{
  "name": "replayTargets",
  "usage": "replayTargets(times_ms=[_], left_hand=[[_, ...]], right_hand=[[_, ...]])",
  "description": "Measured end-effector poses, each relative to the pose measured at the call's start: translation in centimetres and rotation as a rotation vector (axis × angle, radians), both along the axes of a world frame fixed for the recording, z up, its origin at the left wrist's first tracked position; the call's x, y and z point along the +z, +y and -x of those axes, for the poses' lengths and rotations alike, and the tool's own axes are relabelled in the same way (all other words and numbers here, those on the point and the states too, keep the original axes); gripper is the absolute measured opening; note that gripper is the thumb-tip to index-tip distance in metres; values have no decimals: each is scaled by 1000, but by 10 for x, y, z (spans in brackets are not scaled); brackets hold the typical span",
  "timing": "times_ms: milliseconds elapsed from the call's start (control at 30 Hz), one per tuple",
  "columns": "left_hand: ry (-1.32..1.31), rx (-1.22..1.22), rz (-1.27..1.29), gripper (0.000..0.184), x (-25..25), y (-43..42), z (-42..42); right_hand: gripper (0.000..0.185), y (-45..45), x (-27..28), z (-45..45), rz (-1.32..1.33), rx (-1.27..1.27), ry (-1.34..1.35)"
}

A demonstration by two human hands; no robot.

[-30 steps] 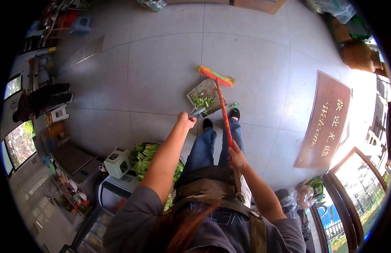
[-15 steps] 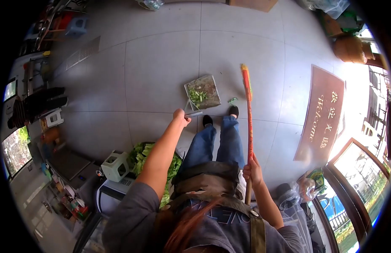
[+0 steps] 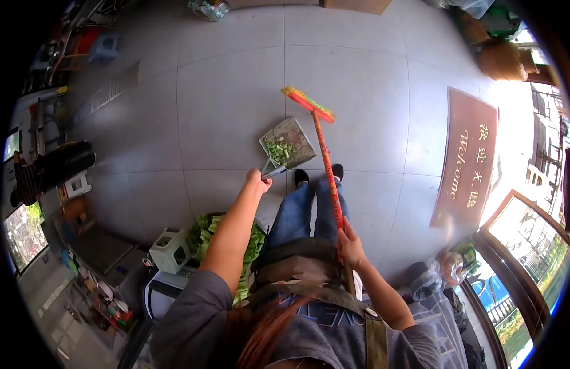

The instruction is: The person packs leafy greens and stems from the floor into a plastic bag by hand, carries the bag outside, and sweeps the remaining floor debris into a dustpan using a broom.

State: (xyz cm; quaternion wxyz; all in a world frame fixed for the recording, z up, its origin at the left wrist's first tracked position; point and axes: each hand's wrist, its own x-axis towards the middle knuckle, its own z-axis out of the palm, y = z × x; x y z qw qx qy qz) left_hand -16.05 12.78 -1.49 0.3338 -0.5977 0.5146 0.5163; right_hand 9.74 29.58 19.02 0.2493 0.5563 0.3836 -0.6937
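Observation:
My left hand (image 3: 257,180) is closed round the handle of a dustpan (image 3: 300,140), whose worn pan is on or just above the floor ahead of my feet. Green vegetable scraps (image 3: 277,150) lie in the pan. Lower down on the right, my right hand (image 3: 351,245) grips the red patterned stick of a broom (image 3: 326,161). The broom's red head with yellow and green bristles (image 3: 309,103) is just beyond the dustpan's far edge, apart from it. Whether the bristles touch the floor I cannot tell.
Leafy greens (image 3: 253,245) are heaped close by my left side, beside a pale plastic stool (image 3: 169,250). A brown welcome mat (image 3: 466,157) lies to the right near the glass door (image 3: 528,240). Far right stands an orange-brown gas cylinder (image 3: 501,61).
The broom head has swung left and turned crosswise, from right of the dustpan to beyond it. The dustpan has shifted slightly left and down. The green scrap by my right foot no longer shows.

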Motion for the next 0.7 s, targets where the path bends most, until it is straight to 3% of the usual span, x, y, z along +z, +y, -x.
replayTargets(times_ms=[67,200,333,467,567,633,700], left_hand=[[0,47,-39,11,1,1,2],[18,118,-80,10,-9,4,5],[75,135,-109,9,-31,-7,7],[33,200,-105,11,-21,-24,-1],[13,233,-109,11,-8,-30,-12],[25,281,-118,11,-10,-32,-15],[41,375,-85,12,-2,-24,-9]], right_hand=[[53,10,-37,2,-111,76,22],[50,-7,-81,14,-1,-9,-58],[49,8,-45,-14,491,-238,63],[49,15,-1,-5,166,2,43],[50,37,-29,30,-83,224,107],[52,54,-79,58,-199,313,135],[52,57,-100,87,-178,320,93]])
